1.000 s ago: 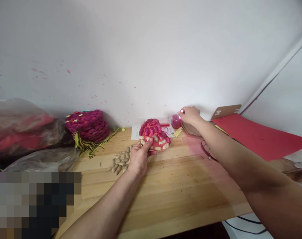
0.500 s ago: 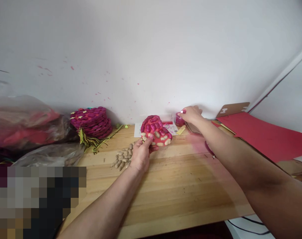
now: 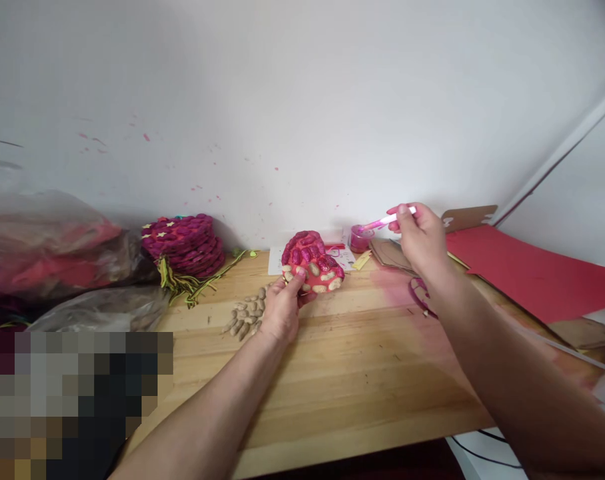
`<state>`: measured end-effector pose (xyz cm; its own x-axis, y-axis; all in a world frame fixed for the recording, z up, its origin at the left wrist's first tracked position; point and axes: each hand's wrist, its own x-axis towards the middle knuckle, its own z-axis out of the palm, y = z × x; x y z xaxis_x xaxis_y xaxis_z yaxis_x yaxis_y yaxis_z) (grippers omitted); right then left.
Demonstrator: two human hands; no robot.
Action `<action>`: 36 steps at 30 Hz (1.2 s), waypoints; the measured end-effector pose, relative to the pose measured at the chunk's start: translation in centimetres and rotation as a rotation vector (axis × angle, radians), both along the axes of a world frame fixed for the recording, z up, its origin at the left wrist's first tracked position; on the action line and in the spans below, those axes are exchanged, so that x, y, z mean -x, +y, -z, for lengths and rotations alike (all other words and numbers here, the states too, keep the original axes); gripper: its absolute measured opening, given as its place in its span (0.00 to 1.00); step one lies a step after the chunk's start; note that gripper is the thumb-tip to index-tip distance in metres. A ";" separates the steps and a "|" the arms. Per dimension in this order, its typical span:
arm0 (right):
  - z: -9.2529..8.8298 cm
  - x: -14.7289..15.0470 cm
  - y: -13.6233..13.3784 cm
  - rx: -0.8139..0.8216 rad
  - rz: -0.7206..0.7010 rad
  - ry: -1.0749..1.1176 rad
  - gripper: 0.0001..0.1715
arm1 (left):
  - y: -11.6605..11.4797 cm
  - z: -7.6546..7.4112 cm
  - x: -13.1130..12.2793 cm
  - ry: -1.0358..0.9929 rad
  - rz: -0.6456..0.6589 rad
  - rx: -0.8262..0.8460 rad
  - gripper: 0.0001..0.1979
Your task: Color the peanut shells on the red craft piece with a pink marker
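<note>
My left hand is closed on the lower left edge of a red disc covered in peanuts, its thumb on top. The peanuts along the disc's upper part are coated magenta, while those nearest my thumb are bare. A paintbrush with a white handle is pinched in my right hand, and its pink-stained end slants down to the left. That end is at the mouth of a small clear cup of magenta paint; whether it touches the paint I cannot tell.
Loose peanuts lie left of my left hand. A stack of magenta peanut discs with yellow-green cords stands by the wall, beside plastic bags. Red sheets and brown cardboard lie at the right, near another painted disc.
My right hand has drawn back from the cup, up and to the right, and the paintbrush now shows in it. My left hand and the peanut disc have hardly moved.
</note>
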<state>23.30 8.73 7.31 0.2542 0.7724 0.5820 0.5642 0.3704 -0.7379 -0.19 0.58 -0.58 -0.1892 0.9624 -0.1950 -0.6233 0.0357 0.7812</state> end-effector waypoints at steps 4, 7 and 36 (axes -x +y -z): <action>1.6 2.2 -5.0 -0.032 -0.221 0.141 0.15 | -0.2 0.0 -0.1 0.038 0.024 -0.010 0.30; 3.0 3.6 -7.2 -0.082 -0.282 0.056 0.10 | -0.3 0.1 -0.2 0.104 0.057 -0.034 0.30; 4.5 4.2 -8.6 -0.254 -0.393 -0.309 0.04 | -0.9 0.4 -0.1 0.438 0.107 -0.114 0.23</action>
<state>19.07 0.15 2.84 -0.2362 0.6005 0.7639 0.5235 0.7410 -0.4206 -0.13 -0.31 -1.02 -0.1286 0.9916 -0.0112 -0.2314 -0.0190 0.9727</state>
